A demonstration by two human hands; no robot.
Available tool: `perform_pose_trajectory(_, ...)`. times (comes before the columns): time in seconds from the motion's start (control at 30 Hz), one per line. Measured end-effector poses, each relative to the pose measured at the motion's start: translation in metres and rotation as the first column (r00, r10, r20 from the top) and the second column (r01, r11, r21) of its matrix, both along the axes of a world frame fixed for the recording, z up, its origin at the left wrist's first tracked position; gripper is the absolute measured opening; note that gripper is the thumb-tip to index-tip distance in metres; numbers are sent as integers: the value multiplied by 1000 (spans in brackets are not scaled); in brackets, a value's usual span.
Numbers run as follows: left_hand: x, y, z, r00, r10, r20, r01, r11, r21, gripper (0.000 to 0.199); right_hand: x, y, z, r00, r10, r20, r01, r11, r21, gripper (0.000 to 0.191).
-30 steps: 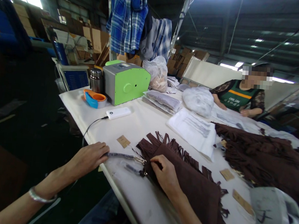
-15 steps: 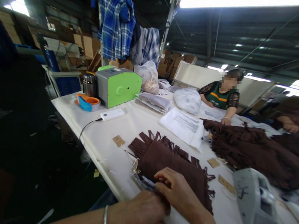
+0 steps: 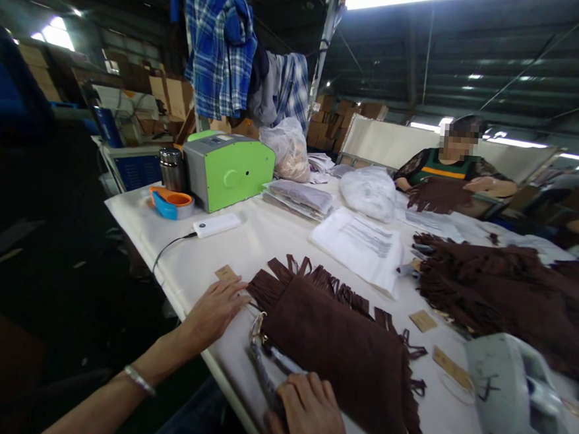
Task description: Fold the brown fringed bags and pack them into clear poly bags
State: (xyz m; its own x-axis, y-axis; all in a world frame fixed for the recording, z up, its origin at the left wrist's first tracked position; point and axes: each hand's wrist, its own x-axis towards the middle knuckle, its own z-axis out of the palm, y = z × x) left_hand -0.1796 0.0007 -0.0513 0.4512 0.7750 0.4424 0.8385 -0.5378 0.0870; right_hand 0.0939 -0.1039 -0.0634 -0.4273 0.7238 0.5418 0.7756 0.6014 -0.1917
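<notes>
A dark brown fringed bag [image 3: 335, 339] lies flat on the white table, its fringes pointing away and to the right. At its left corner sit gold-coloured metal fittings [image 3: 258, 324] and a dark strap [image 3: 261, 374] along the near edge. My left hand [image 3: 218, 310], with a silver bangle on the wrist, lies with fingers stretched out at the bag's left fringe, over the edge of a brown card tag [image 3: 226, 273]. My right hand [image 3: 313, 414] is curled over the bag's near edge, thumb beneath beside the strap; part of its grip is hidden.
A green-and-grey machine [image 3: 228, 173], a steel flask [image 3: 172, 168], a tape dispenser [image 3: 171, 202] and a white power bank [image 3: 217, 225] stand at back left. Printed plastic bags [image 3: 359, 245], more brown fringed pieces [image 3: 497, 294] and a pale device [image 3: 515, 398] lie rightward. A co-worker [image 3: 452, 165] sits opposite.
My left hand has moved from beside my right hand up-left to the tag. My right hand has shifted down toward the near edge. The co-worker now holds up a brown fringed piece.
</notes>
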Motion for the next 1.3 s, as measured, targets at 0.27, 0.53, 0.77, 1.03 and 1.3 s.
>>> perform_pose_trajectory(0.27,-5,6,-7,997,1,-75,4,997,71,16,39,11,-4,986,-8,168,2,999,35,13)
perform_pose_trajectory(0.53,22,-29,18,989,-137,52,137,991,-3,26,47,19,11,989,45,138,-45,999,-4,30)
perform_pose_trajectory(0.77,69,-26,-5,956,-291,33,293,953,-82,30,31,41,-2,995,9,95,3,992,-127,13)
perform_pose_trajectory(1.03,19,-4,3,998,30,-61,-39,990,-139,36,24,52,42,991,102,86,-95,992,-87,31)
perform_pose_trajectory(1.3,-1,-5,10,974,117,-192,-171,941,-293,16,-14,75,8,986,135,102,-150,975,163,26)
